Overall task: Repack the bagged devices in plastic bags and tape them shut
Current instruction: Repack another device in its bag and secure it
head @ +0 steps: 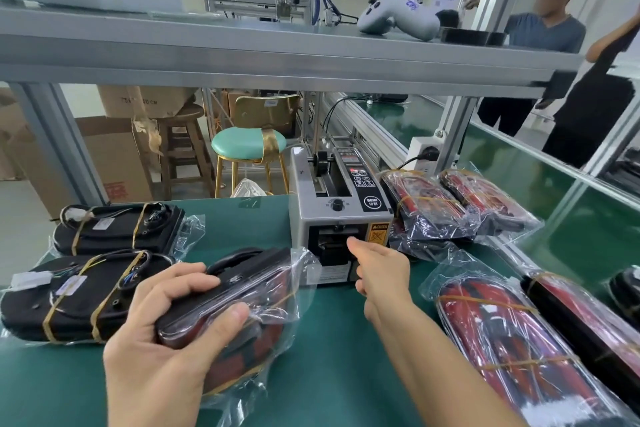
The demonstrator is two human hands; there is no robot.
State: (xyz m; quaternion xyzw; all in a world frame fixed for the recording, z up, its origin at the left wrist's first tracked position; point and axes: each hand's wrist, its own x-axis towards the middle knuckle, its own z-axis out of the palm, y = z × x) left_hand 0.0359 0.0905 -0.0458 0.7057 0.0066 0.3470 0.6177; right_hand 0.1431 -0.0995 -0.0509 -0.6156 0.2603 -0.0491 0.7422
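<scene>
Just before the tape machine [341,215], the right hand [381,270] reaches its slot, fingers relaxed, nearer than the left hand [162,333], which grips the bagged device [249,302] to the machine's left.

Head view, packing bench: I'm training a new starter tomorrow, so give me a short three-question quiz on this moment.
1. True or false: the left hand grips a clear-bagged black and red device.
2. The right hand reaches toward: A) the mint-green round stool B) the grey box-shaped tape dispenser
3. What colour is the bench mat?

Key: 1 true; 2 B; 3 green.
</scene>
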